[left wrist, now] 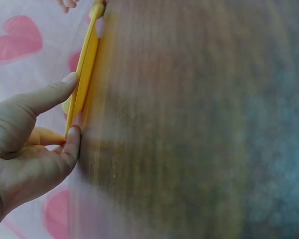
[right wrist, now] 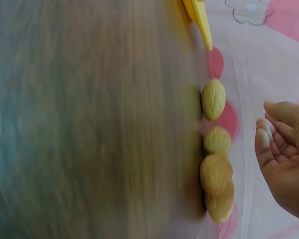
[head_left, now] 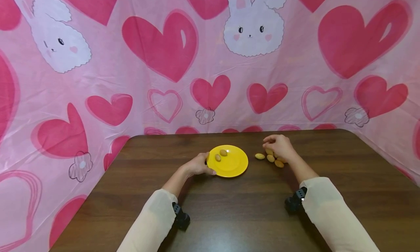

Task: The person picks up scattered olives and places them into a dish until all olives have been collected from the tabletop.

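My left hand (head_left: 198, 165) holds the left rim of a round yellow plate (head_left: 234, 168), thumb at the near edge and fingers at the far left. Two small oval, yellow-brown, nut-like pieces (head_left: 223, 152) lie on the plate's upper left. To its right, my right hand (head_left: 280, 146) hovers over several similar wrinkled pieces (right wrist: 217, 174) on the table. Its thumb and fingers are loosely bent, with nothing visible between them in the right wrist view. One paler oval piece (head_left: 260, 156) lies apart, between the plate and the group; my hand partly hides the others.
Both hands work over a dark brown wooden table (head_left: 229, 215). A pink cloth with hearts and rabbits (head_left: 210, 62) hangs right behind its far edge. Black cameras (head_left: 181, 217) are strapped at both wrists, over pale sleeves.
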A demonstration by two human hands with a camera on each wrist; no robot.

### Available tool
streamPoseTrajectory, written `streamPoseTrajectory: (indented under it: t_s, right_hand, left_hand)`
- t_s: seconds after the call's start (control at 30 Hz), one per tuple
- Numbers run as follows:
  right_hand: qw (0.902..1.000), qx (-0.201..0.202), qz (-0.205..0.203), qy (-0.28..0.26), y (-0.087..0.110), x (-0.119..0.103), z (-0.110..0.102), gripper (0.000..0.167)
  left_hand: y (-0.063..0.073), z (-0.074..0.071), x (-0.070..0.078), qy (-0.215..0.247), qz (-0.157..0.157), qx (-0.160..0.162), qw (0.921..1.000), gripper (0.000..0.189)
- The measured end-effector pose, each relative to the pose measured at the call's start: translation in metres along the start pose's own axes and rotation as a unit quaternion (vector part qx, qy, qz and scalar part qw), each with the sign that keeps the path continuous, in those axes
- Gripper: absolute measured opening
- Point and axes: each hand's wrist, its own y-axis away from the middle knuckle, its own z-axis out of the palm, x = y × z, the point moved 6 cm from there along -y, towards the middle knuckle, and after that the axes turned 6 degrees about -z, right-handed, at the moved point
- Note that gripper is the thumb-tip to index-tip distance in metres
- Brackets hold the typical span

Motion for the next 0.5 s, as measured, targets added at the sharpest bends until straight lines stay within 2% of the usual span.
streamPoseTrajectory:
  t_s: [0.1, 0.17, 0.5]
  right_hand:
    - [1.0000, 0.002, 0.006, 0.006, 0.001, 0.005, -0.004, 0.029]
    - [0.9999, 0.003, 0.012, 0.006, 0.002, 0.009, -0.007, 0.030]
    - [0.9992, 0.019, 0.021, 0.030, 0.002, 0.026, -0.013, 0.029]
  left_hand:
    - [0.000, 0.000, -0.001, -0.007, -0.005, 0.004, 1.0000, 0.064]
    - [-0.006, -0.001, -0.008, -0.011, -0.008, 0.010, 0.9999, 0.064]
    - [-0.006, -0.001, -0.008, -0.021, -0.013, 0.013, 0.9996, 0.064]
